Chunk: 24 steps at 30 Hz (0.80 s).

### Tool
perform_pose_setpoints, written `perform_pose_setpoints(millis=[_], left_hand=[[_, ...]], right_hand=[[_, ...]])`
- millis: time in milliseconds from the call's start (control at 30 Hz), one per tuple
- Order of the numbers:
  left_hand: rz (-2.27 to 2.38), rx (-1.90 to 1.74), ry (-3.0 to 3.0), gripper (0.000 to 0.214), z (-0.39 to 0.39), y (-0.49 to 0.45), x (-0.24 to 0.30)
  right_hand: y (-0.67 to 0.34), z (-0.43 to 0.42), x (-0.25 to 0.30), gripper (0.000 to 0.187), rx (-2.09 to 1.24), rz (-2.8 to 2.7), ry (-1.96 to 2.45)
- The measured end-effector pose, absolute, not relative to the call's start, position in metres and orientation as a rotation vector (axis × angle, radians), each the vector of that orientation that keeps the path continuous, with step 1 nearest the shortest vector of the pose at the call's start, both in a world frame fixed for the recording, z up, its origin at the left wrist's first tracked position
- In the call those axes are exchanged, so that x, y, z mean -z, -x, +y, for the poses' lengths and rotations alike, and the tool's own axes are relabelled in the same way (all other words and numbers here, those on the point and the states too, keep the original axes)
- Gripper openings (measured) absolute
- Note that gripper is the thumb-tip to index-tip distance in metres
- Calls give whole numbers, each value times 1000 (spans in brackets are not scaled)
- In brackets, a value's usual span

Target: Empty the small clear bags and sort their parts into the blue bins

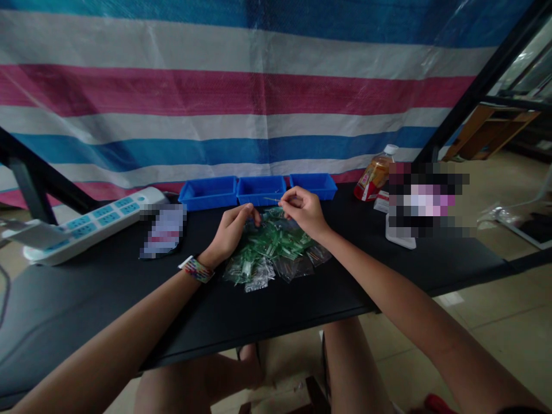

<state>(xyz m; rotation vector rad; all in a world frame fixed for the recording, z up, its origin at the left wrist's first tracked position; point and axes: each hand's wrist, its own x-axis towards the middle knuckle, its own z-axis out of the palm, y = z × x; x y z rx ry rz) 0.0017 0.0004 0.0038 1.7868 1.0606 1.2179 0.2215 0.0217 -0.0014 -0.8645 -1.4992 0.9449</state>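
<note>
Thumb and forefinger of my right hand (302, 210) pinch a thin, needle-like piece (271, 199), which points left in front of the middle blue bin. My left hand (233, 230), with a patterned band at its wrist, is at the left side of the pile with its fingers curled in; whether anything is between them I cannot make out. Under and between both hands lies a heap of small green plastic packets (278, 244). Clear packets (293, 267) with thin copper-coloured pieces inside lie at its near edge.
Three blue bins (209, 201) stand in a row behind the heap. To the left are a white power strip (107, 221) and a blurred-out flat item (164, 230). A drink bottle (374, 175) and a white device (400, 233) stand right. Striped sheeting (215, 92) hangs behind.
</note>
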Motion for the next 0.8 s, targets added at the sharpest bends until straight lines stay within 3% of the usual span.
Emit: perform_pose_setpoints(millis=[300,500,800], left_hand=[[1059,-1217,-1778,51,2,0,-1],[1051,-1221,-1797,49,-1,-2,-4],[1058,-1205,-1803,49,-1,-2,-3]], right_hand=[[-239,30,-4,22,-535,-1679,980],[-240,16,-11,14,-749,-2084,827],[-244,7,-11,20,-563,-2355,823]])
